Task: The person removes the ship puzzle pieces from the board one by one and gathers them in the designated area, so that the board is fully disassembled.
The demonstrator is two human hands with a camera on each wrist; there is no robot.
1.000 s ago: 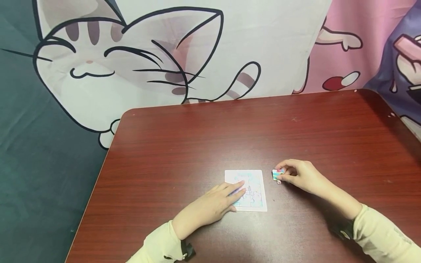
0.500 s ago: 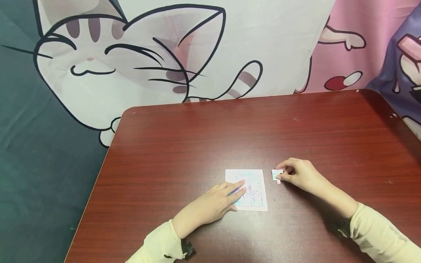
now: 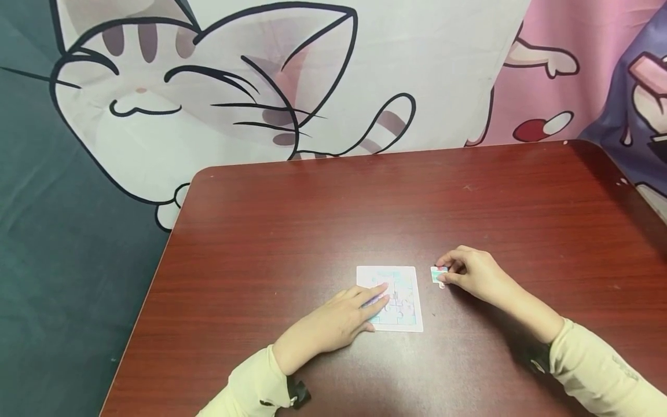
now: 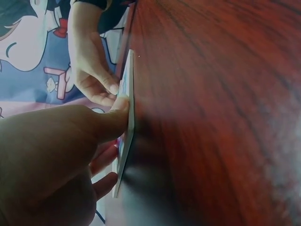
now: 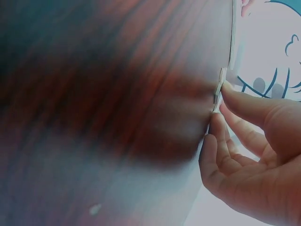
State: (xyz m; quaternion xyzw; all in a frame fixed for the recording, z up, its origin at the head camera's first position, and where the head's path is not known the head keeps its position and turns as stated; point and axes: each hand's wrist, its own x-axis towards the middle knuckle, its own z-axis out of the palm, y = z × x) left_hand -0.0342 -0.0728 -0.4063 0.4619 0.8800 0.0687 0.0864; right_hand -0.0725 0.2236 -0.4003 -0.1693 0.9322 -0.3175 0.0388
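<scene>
A square jigsaw puzzle (image 3: pixel 408 315) in a white frame lies flat on the table, pale pink and blue. My left hand (image 3: pixel 333 321) rests on its left part with fingers spread, covering some of the pieces. In the left wrist view the thumb and fingertips touch the top of the thin board (image 4: pixel 130 108). Just right of the puzzle, my right hand (image 3: pixel 476 275) pinches a small puzzle piece (image 3: pixel 436 274) between thumb and fingers. The right wrist view has this piece (image 5: pixel 219 89) edge-on in the thumb's grip, close to the puzzle frame. Part of the piece is hidden by the fingertips.
The dark red-brown wooden table (image 3: pixel 312 220) reaches back to a cloth backdrop (image 3: pixel 443 52) with cartoon cats. Its left edge slants toward the lower left. A tiny dark speck (image 3: pixel 434 315) lies right of the puzzle.
The right hand holds the piece in nearly the same place; the piece's bright stripes now look paler, so its tilt seems slightly changed. The left hand stays on the puzzle. The head view shifts slightly.
</scene>
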